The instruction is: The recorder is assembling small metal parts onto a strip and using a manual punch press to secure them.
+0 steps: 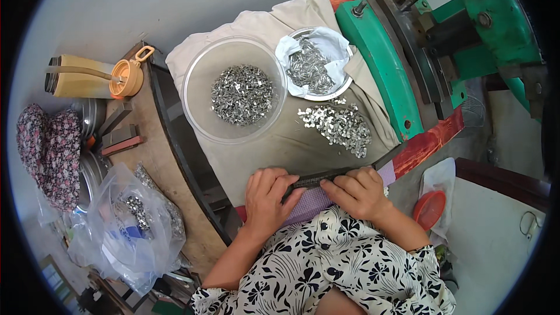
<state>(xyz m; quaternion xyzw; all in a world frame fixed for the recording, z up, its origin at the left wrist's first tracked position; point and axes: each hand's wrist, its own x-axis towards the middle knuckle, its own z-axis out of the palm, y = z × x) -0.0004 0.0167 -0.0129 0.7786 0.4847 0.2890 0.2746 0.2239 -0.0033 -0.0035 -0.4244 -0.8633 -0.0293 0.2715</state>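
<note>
My left hand [267, 198] and my right hand [359, 191] both press their fingertips on a narrow dark metal bar [318, 178] lying at the near edge of a beige cloth [274, 146]. The bar carries a row of small silvery pieces. Beyond my hands a loose heap of small shiny metal parts [339, 126] lies on the cloth. A clear plastic bowl [198, 73] holds more such parts. A smaller metal dish [344, 84], lined with white cloth, holds thin silvery pieces.
A green press machine [385, 64] stands at the right, with a red edge below it. At the left are a yellow bottle [87, 77], a flowered cloth [49, 151] and a clear plastic bag [125, 224] with metal parts. An orange lid [429, 209] lies at the right.
</note>
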